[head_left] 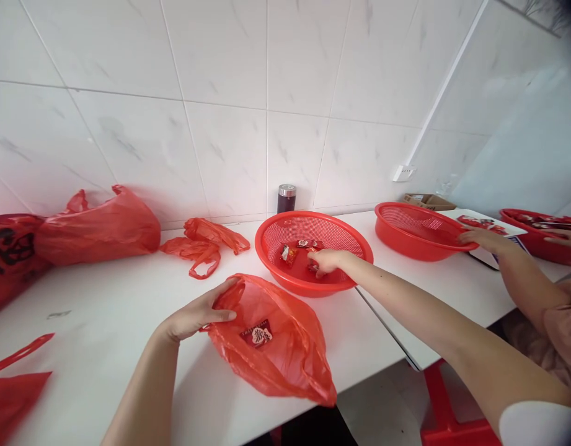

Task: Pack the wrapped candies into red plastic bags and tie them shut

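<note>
Keep the bag (248,367) wide by the table's (362,347) front edge, left hand (202,313) pinching it, right hand (330,261) half-curled at a packet (312,267), grip unclear.

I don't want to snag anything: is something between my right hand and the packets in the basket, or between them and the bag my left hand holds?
Nothing visible blocks your right hand from the packets; its fingers are among them. The near wall of the basket stands between them and the red bag.
</note>
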### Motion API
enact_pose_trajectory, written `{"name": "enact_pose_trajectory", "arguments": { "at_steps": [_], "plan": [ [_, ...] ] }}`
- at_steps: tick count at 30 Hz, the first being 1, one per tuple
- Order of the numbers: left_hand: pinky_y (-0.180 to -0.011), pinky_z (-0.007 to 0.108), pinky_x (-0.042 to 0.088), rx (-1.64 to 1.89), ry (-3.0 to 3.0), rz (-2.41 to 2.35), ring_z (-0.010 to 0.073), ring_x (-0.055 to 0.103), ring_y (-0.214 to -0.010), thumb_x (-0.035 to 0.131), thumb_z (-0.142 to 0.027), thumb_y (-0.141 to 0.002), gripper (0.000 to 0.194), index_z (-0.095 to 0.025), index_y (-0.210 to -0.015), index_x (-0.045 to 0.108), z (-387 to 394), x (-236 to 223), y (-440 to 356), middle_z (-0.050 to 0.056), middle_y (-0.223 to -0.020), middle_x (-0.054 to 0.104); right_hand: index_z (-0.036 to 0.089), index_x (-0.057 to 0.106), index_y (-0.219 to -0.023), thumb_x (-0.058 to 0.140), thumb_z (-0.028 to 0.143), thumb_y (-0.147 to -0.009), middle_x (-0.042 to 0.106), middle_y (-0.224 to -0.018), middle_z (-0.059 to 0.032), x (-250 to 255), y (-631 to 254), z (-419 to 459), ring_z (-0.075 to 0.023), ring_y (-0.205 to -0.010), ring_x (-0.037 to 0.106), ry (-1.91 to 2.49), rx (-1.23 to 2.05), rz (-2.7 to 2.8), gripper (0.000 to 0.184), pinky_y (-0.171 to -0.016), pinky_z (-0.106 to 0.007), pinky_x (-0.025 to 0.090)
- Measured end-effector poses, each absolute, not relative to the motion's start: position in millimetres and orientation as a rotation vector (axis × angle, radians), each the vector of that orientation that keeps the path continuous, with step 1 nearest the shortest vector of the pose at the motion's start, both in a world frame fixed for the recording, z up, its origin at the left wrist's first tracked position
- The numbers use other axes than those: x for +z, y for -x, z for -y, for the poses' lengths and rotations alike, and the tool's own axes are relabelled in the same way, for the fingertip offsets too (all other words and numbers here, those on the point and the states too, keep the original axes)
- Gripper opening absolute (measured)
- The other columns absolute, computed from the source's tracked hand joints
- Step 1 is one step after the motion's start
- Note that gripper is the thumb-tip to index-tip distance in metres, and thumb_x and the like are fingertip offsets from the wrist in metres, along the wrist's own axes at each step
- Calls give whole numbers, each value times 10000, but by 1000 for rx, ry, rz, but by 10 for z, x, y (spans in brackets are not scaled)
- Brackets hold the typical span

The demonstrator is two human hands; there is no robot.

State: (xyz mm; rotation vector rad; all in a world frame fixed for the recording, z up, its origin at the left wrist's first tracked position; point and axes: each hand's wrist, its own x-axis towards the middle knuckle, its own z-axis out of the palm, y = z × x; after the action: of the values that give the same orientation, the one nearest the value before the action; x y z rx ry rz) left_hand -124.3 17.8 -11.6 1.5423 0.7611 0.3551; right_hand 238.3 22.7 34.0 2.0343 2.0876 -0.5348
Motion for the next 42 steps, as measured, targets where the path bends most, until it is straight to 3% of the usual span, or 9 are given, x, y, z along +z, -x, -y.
{"name": "enact_pose_trajectory", "arguments": {
  "at_steps": [4,9,13,21,27,33,36,39,42],
  "plan": [
    [-1009,419,458,407,-1431,-796,331,393,-1352,703,-364,-768,990,-341,-1524,64,-172,-140,1233,84,-1604,146,193,601,-890,742,204,-706,632,-869,-38,452,-2361,-216,-196,-727,605,-2107,-503,-2182,232,-628,-267,445],
    [-998,405,462,403,-1399,-787,331,402,-1345,706,-347,-775,975,-361,-1518,75,-139,-116,1193,88,-1593,192,240,468,-1182,439,403,-979,585,-1141,-44,728,-1901,158,-149,-913,599,-2256,-594,-2727,262,-709,-243,471],
    [-984,417,471,391,-1399,-722,337,437,-1317,689,-332,-789,969,-337,-1522,56,-134,-103,1175,116,-1560,280,272,540,-1098,612,428,-885,620,-1025,-4,773,-1294,644,-147,-840,609,-1782,-961,-3052,274,-659,-238,470],
    [-1012,411,450,405,-1370,-726,330,408,-1339,711,-319,-769,1003,-335,-1522,49,-177,-169,1205,107,-1591,192,255,510,-1133,504,404,-955,603,-1106,-26,646,-1542,23,-175,-959,580,-2132,-268,-2742,232,-774,-281,433],
    [-999,433,457,394,-1368,-669,345,422,-1328,714,-312,-763,1000,-308,-1526,68,-168,-168,1203,118,-1568,263,295,540,-1225,804,320,-679,536,-1244,-83,440,-1918,-530,-292,-1075,542,-1974,-293,-2382,607,-835,-373,444],
    [-1010,439,443,401,-1372,-699,337,441,-1315,712,-309,-765,1010,-320,-1528,50,-191,-193,1240,116,-1577,237,175,641,-897,677,132,-742,578,-1088,-118,321,-1919,-609,-276,-938,593,-1914,-232,-2394,165,-797,-373,451],
    [-1007,467,441,392,-1363,-719,345,476,-1283,718,-310,-762,1021,-328,-1526,41,-197,-193,1235,126,-1567,261,160,599,-911,594,112,-812,589,-1053,-105,499,-1952,-555,-229,-903,598,-1956,-230,-2475,110,-743,-301,457],
    [-1026,442,431,416,-1364,-708,333,430,-1325,724,-291,-758,1004,-326,-1524,75,-192,-186,1216,107,-1567,269,190,504,-1087,469,155,-914,598,-1047,-61,740,-1848,-341,-163,-869,602,-2015,-431,-2723,179,-704,-243,467],
    [-1032,414,432,431,-1386,-688,323,397,-1349,727,-286,-759,995,-309,-1524,92,-179,-171,1197,96,-1554,303,199,475,-1081,487,163,-902,609,-964,-18,833,-1583,40,-133,-807,604,-1833,-1036,-3100,183,-698,-238,479]
  ]
}}
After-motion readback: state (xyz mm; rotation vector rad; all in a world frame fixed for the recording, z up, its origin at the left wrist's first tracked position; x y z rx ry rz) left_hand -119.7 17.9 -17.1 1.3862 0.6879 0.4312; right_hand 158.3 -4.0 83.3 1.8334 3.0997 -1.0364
